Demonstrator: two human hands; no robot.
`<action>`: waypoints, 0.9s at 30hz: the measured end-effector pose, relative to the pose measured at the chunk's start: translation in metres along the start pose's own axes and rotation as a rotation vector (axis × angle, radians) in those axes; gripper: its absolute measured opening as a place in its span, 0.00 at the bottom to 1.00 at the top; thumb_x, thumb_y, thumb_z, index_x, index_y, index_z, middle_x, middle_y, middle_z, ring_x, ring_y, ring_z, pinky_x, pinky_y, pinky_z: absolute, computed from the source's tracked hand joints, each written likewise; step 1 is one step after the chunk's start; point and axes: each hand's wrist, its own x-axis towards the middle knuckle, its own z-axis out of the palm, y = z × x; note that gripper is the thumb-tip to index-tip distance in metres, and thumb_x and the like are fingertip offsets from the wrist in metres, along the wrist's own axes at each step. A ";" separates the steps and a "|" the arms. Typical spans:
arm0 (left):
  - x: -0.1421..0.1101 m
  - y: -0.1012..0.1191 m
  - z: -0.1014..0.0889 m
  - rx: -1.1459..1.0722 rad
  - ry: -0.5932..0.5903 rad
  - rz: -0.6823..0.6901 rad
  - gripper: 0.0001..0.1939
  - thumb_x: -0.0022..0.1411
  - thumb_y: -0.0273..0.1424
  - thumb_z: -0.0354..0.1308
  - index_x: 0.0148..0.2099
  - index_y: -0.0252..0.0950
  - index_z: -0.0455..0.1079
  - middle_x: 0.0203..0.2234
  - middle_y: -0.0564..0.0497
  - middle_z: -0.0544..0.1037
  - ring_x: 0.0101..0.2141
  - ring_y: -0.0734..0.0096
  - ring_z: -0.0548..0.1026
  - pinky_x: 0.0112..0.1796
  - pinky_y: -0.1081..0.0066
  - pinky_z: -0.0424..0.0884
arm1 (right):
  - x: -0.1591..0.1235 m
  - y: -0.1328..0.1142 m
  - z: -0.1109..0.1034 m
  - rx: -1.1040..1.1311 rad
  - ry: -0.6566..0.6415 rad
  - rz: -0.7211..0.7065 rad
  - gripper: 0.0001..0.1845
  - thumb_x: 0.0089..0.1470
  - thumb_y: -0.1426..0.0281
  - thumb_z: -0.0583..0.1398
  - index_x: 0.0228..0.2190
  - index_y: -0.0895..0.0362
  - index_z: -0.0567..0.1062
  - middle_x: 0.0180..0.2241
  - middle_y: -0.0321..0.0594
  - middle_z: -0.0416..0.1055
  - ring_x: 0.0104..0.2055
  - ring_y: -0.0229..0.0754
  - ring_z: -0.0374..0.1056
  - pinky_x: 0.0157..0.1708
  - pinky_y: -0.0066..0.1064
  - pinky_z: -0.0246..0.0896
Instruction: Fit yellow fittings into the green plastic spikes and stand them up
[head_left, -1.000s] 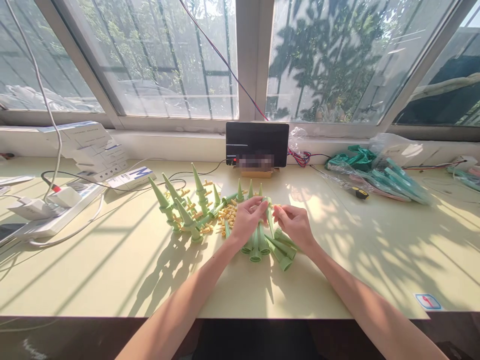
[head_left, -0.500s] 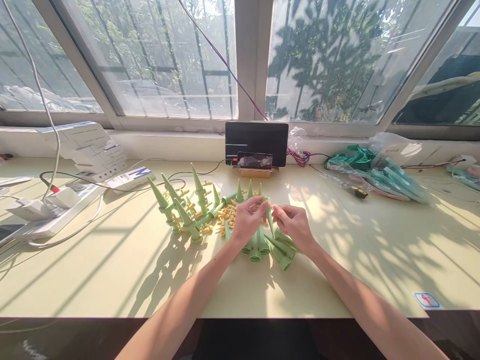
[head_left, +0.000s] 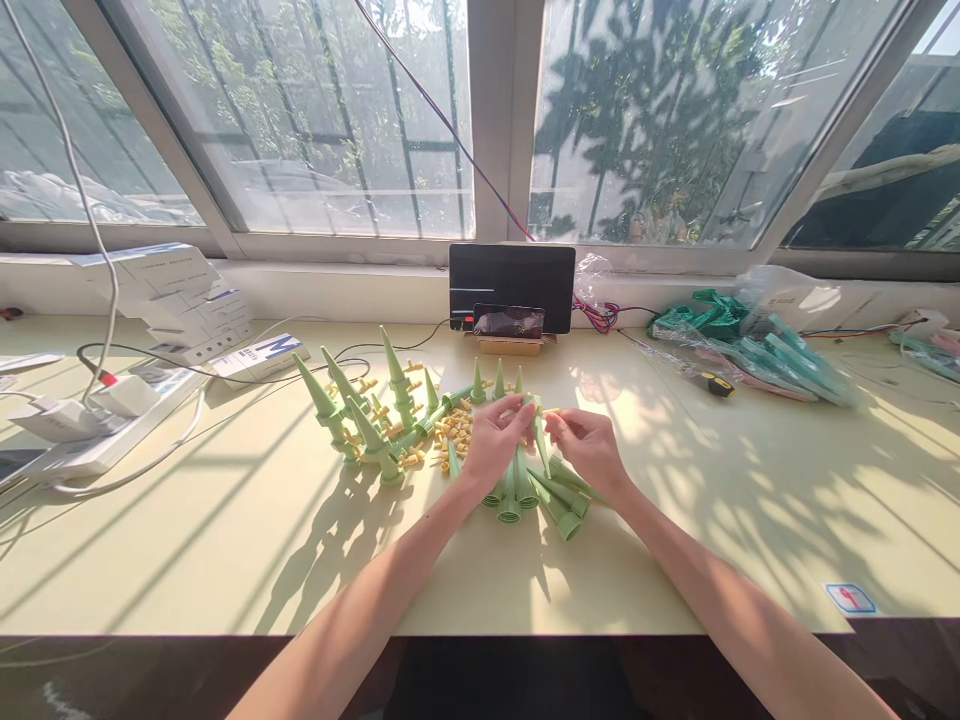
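My left hand [head_left: 496, 438] is closed round the wide end of a green plastic plant-watering spike [head_left: 541, 446], whose tip points down. My right hand [head_left: 591, 447] pinches a small yellow valve piece [head_left: 552, 412] against the side of that spike's upper end; the fingers partly cover the joint. Below both hands lie several loose green spikes [head_left: 509, 508] with hollow threaded ends. Left of my left hand is a pile of small yellow valve pieces [head_left: 452, 432]. Farther left, several green spikes with yellow pieces fitted [head_left: 383, 452] stand point up.
A black tablet [head_left: 512, 270] stands at the back with a phone [head_left: 508, 321] propped before it. Plastic-wrapped green items [head_left: 799, 362] and a yellow-black tool [head_left: 718, 385] lie at right. White boxes [head_left: 176, 295] and a power strip [head_left: 112, 425] with cables sit at left.
My right fingers have shifted slightly at the yellow valve piece, turning a little. The spike stays in my left hand in about the same place.
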 end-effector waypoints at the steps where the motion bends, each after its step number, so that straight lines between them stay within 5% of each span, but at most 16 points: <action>1: 0.000 0.000 0.000 0.038 0.001 0.042 0.20 0.55 0.42 0.64 0.45 0.34 0.74 0.28 0.51 0.75 0.21 0.77 0.70 0.23 0.73 0.68 | 0.000 -0.001 0.001 0.032 -0.007 0.026 0.21 0.54 0.56 0.61 0.21 0.60 0.73 0.18 0.36 0.63 0.19 0.32 0.53 0.16 0.26 0.47; 6: 0.000 0.000 0.001 0.145 0.005 0.230 0.15 0.56 0.40 0.63 0.41 0.36 0.75 0.33 0.49 0.74 0.23 0.77 0.71 0.23 0.74 0.70 | -0.001 -0.003 0.003 0.129 -0.031 0.107 0.23 0.51 0.53 0.62 0.20 0.60 0.73 0.16 0.34 0.61 0.16 0.31 0.51 0.14 0.26 0.44; 16: 0.002 -0.005 0.001 -0.091 -0.016 -0.044 0.22 0.53 0.43 0.64 0.45 0.33 0.74 0.30 0.50 0.75 0.22 0.78 0.70 0.23 0.74 0.68 | -0.002 0.002 0.001 -0.001 -0.001 -0.011 0.21 0.53 0.54 0.60 0.21 0.59 0.73 0.18 0.35 0.63 0.19 0.32 0.53 0.17 0.26 0.48; 27: -0.001 0.002 0.002 0.122 0.022 0.147 0.16 0.55 0.40 0.63 0.42 0.35 0.75 0.24 0.52 0.75 0.22 0.74 0.71 0.23 0.73 0.68 | -0.001 -0.002 0.004 0.126 -0.018 0.085 0.23 0.51 0.53 0.62 0.19 0.59 0.71 0.16 0.34 0.61 0.17 0.31 0.51 0.15 0.26 0.46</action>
